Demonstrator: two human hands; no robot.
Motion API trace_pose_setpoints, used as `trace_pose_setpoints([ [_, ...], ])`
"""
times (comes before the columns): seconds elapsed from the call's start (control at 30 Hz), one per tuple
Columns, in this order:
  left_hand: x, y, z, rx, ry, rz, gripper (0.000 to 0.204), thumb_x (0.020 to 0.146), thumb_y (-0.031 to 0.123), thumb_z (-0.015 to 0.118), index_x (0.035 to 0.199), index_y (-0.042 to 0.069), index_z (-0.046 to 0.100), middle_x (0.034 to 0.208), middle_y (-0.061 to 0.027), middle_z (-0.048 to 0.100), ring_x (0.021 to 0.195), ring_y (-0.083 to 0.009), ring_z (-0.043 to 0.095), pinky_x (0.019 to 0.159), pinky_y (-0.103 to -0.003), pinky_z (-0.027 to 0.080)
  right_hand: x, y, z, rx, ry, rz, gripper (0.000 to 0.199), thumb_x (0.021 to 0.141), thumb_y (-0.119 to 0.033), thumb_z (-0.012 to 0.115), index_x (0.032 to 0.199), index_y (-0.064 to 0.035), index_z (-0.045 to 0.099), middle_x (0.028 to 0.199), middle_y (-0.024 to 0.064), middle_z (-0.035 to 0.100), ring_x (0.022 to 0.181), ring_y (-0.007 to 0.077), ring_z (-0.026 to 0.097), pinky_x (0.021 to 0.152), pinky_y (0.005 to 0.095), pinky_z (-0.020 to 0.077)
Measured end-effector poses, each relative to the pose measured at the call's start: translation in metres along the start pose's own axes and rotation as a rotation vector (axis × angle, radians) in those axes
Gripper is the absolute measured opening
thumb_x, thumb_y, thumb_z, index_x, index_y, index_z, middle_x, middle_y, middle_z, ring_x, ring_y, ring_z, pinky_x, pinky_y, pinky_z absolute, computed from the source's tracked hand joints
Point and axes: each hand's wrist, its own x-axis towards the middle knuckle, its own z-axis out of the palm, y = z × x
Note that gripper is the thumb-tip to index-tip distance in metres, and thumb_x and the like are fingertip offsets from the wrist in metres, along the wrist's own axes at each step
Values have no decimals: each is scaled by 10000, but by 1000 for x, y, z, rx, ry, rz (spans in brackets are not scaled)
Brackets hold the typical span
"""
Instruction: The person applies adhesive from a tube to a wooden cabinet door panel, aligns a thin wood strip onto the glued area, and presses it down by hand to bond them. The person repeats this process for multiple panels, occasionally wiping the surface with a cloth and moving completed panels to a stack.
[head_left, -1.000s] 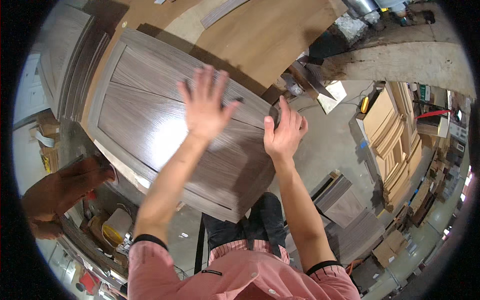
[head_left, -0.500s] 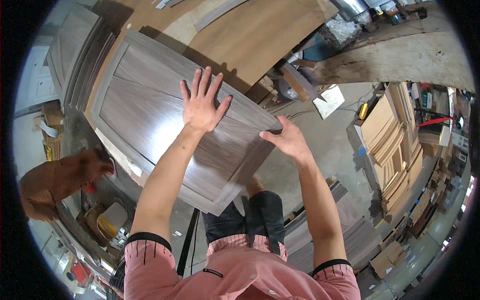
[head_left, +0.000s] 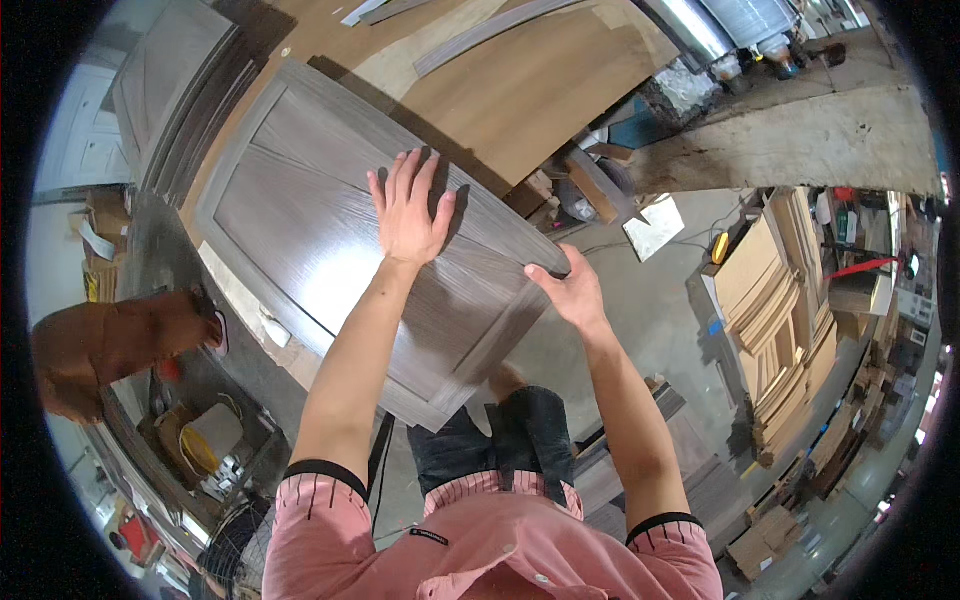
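A grey wood-grain door panel (head_left: pixel 300 230) with a raised frame lies flat on a bench in front of me. My left hand (head_left: pixel 408 208) rests palm down on its face, fingers spread and pointing away. My right hand (head_left: pixel 572 290) grips the panel's right corner from the edge, fingers curled around it. Both forearms reach up from the lower edge, with pink sleeves at the bottom.
A large light-brown board (head_left: pixel 520 80) lies beyond the panel. More grey panels (head_left: pixel 170 80) stand stacked at the upper left. Another person's arm (head_left: pixel 110 340) reaches in from the left. Stacks of pale wooden doors (head_left: pixel 770 320) stand on the floor at right.
The panel has slid away from me and to the left. My right hand shifted from the panel's upper right edge down to its right corner. The other person's arm has moved slightly.
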Motion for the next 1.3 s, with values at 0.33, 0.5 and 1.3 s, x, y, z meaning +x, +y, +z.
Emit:
trace_pose_setpoints([
  [0.33, -60, -89, -48, 152, -56, -214, 652, 938, 435, 591, 1501, 154, 420, 1599, -160, 303, 1498, -369, 245, 1225, -615, 92, 24, 36, -28, 211, 7, 70, 588, 881, -354, 764, 1292, 41, 624, 1132, 165, 710, 1052, 258, 648, 925, 349, 489],
  [0.5, -58, -90, -59, 94, -36, -254, 618, 900, 373, 630, 1465, 177, 473, 1585, -137, 324, 1479, -340, 288, 1224, -608, 138, 129, -86, -1, 231, 192, -251, 414, 952, -331, 651, 1205, -5, 680, 1122, 155, 707, 1033, 280, 641, 928, 378, 468],
  [1.3, -56, -96, -62, 70, -71, -294, 612, 877, 350, 638, 1446, 168, 505, 1557, -162, 380, 1438, -364, 354, 1193, -648, 189, 111, -136, 35, 1289, -206, -92, 546, 914, -128, 678, 1428, -94, 497, 1228, 58, 620, 1055, 213, 632, 873, 353, 545],
])
